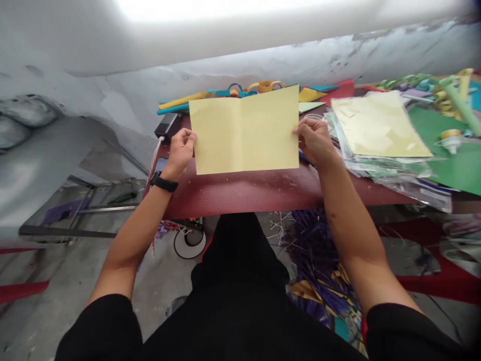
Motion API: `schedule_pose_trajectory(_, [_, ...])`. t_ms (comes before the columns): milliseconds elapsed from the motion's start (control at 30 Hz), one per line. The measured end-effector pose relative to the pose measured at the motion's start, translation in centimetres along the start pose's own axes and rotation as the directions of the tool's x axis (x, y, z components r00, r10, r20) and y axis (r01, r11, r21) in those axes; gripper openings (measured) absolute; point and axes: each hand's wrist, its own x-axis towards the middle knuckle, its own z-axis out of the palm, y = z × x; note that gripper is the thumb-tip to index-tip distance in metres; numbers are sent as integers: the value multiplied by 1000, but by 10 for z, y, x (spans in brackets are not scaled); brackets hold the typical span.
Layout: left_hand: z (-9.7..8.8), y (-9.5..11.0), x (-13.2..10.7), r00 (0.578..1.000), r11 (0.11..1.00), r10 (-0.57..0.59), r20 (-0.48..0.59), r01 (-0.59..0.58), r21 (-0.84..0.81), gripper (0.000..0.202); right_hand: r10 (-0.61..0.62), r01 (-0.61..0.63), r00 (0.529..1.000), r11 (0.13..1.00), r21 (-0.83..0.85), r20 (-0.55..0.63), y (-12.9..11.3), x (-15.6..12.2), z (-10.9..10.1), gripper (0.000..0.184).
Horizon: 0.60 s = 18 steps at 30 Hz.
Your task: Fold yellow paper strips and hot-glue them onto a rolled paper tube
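A pale yellow, rectangular sheet of paper (pixel 268 135) is held up above the front part of a dark red, textured tabletop (pixel 240 195). It is spread open between two hands, and its surface is divided by an upright crease left of its middle. The left edge is pinched between the thumb and fingers of the left hand (pixel 183 148), by which nothing else is seen to be held. The right edge is gripped in the same way by the right hand (pixel 314 140), with the fingers closed narrowly on the paper. A black band (pixel 164 183) is worn on the left wrist.

Just beyond the left hand, a black, box-shaped device (pixel 169 125) is seen, to which a pale cable (pixel 161 139) is joined. Behind the sheet, a chain of blue, yellow and red paper loops (pixel 265 86) is partly hidden. To the right of the right hand, a stack of pale yellow sheets (pixel 379 125) is laid on clear plastic wrapping. Beside it, a large green sheet (pixel 458 173) is topped by a small white bottle with a yellow band (pixel 452 144). Below the tabletop, the floor is strewn with a heap of purple paper strips (pixel 308 245), among which yellow scraps are mixed.
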Motion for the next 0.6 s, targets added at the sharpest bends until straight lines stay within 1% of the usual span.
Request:
schedule_pose_trajectory(67, [0,1,-4,1000,995,-26,17,24,93,23,48,-47,996,999,-5,75,2,2,6,31])
schedule_pose_trajectory(133, [-4,3,-8,994,970,-99,50,85,228,21,102,-96,991,993,-62,89,3,9,11,24])
schedule_pose_trajectory(200, [-13,7,-11,983,914,-167,81,124,386,19,139,-123,988,971,-203,65,5,17,12,19])
schedule_pose_trajectory(233, [-19,9,-12,983,877,-161,86,102,469,20,150,-129,987,946,-299,49,7,20,11,18])
schedule_pose_trajectory(267, [-24,11,-13,990,819,-108,88,39,572,21,151,-126,988,908,-400,32,8,23,9,18])
schedule_pose_trajectory(300, [-29,14,-13,996,744,-26,89,-40,666,21,127,-104,992,860,-499,14,9,26,7,17])
schedule_pose_trajectory(333, [-32,17,-14,994,659,58,95,-109,745,20,71,-59,997,807,-588,-3,10,27,5,14])
schedule_pose_trajectory(367, [-32,20,-14,986,578,127,107,-161,800,17,-11,-2,1000,745,-667,-14,10,29,4,15])
schedule_pose_trajectory(400, [-30,24,-13,978,524,169,122,-194,829,14,-102,63,995,679,-732,-9,11,30,4,23])
schedule_pose_trajectory(433, [-24,28,-13,974,492,177,142,-212,844,11,-188,132,982,616,-777,17,11,33,6,34])
schedule_pose_trajectory(467, [-14,31,-11,969,470,178,171,-237,850,10,-249,197,966,563,-802,63,11,35,10,43])
schedule_pose_trajectory(500, [-2,34,-9,963,456,173,208,-265,850,12,-274,256,954,529,-809,122,11,39,17,48])
schedule_pose_trajectory(533, [13,37,-6,959,447,149,241,-282,849,13,-268,309,944,511,-802,193,12,43,25,50])
schedule_pose_trajectory(600, [44,39,3,942,444,78,327,-327,834,15,-208,422,907,487,-765,368,15,54,45,53])
